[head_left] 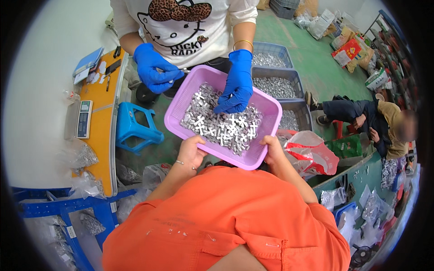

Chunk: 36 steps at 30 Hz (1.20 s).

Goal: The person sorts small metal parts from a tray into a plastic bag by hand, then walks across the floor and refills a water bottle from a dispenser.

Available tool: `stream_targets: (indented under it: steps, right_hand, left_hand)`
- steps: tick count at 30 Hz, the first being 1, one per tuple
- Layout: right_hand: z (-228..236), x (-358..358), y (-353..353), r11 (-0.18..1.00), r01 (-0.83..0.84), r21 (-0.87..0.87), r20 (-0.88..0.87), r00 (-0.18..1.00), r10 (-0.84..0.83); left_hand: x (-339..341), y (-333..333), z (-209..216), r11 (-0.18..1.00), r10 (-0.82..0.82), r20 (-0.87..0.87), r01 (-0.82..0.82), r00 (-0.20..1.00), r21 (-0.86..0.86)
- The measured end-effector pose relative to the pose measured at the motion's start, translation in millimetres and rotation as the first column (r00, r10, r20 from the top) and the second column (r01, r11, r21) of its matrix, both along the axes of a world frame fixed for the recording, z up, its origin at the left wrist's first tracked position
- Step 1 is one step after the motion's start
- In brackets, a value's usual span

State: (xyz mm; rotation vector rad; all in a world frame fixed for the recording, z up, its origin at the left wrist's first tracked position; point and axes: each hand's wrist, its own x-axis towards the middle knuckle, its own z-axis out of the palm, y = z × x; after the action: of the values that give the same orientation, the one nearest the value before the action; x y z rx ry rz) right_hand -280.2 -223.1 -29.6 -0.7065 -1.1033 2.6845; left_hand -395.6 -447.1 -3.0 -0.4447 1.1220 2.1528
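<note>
Between my two hands is a purple plastic basket (181, 110), tilted a little, with many small silver metal pieces (221, 124) in it, some cross-shaped. My left hand (192, 152) grips the near left edge, and my right hand (273, 150) has the near right corner. Across from me stands a person in blue gloves. One gloved hand (236, 88) reaches into the basket and touches the pieces. The other gloved hand (156, 68) pinches a small silver piece beside the basket's far left corner.
Grey-blue crates (302, 106) of metal parts stand on the green floor behind the basket. At left are a blue stool (135, 128) and an orange table (101, 122) with a scale (84, 119). A seated person (375, 119) is at right, beside plastic bags (309, 153).
</note>
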Motion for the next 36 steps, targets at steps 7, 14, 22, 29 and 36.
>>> stream_targets:
  steps: [7, 14, 22, 29, 36]
  right_hand:
    - [-3, 8, 13, 0.974, -0.135, 0.184, -0.039, 0.989, 0.145]
    - [-16, 167, 110, 0.56, 0.574, 0.598, -0.117, 0.754, -0.647]
    - [-80, 419, 182, 0.455, -0.205, 0.867, 0.411, -0.222, -0.884]
    - [-89, 424, 194, 0.583, -0.306, 0.753, 0.542, -0.214, -0.813]
    - [5, 380, 222, 0.095, 0.226, 0.969, -0.004, 0.401, -0.916]
  left_hand:
    - [-6, -3, 5, 0.979, -0.193, -0.031, 0.194, 0.981, 0.063]
    - [-15, -1, 2, 0.983, -0.151, -0.097, 0.14, 0.984, -0.115]
    - [-65, -38, -51, 0.944, -0.326, -0.387, 0.277, 0.863, -0.179]
    - [-36, -19, -30, 0.968, -0.242, -0.296, 0.212, 0.924, -0.132]
    - [1, 1, -5, 0.991, -0.102, -0.216, 0.079, 0.971, -0.112]
